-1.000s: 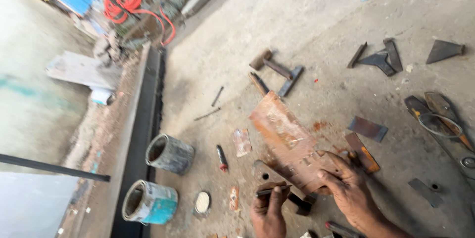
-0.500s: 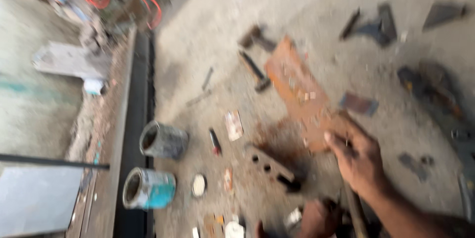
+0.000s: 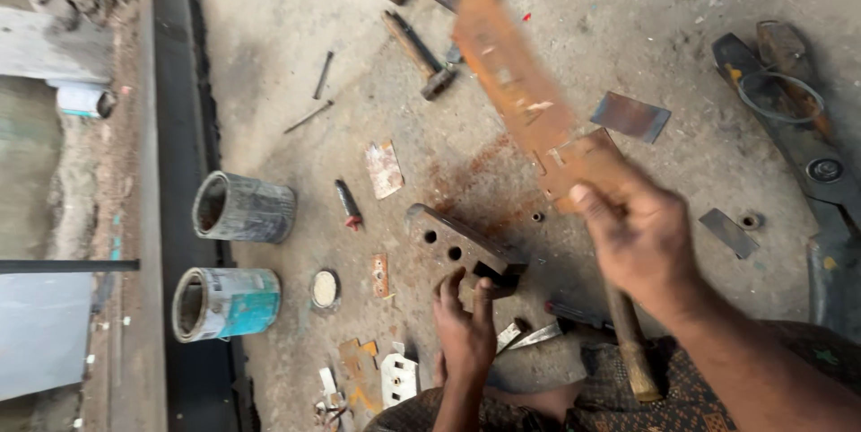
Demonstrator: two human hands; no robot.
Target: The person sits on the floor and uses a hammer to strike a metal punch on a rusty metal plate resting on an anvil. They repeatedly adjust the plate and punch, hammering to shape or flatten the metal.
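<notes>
Overhead now: rusty plate up, punch block below

Gripped at its near end by the right hand, fingers closed over the edge: a long rusty plate, lifted off the ground, blurred, long axis running away and up-left from the grip toward the hammers. Directly beneath and left, on the concrete floor: a dark steel block with holes. Touching that block's near end, fingertips curled on it rather than clamped: the left hand, clearly the nearer one. Off to the left, well apart: two paint cans.

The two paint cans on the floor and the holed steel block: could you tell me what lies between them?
In the head view: a small red-tipped marker, a round lid and a rusty strip.
</notes>
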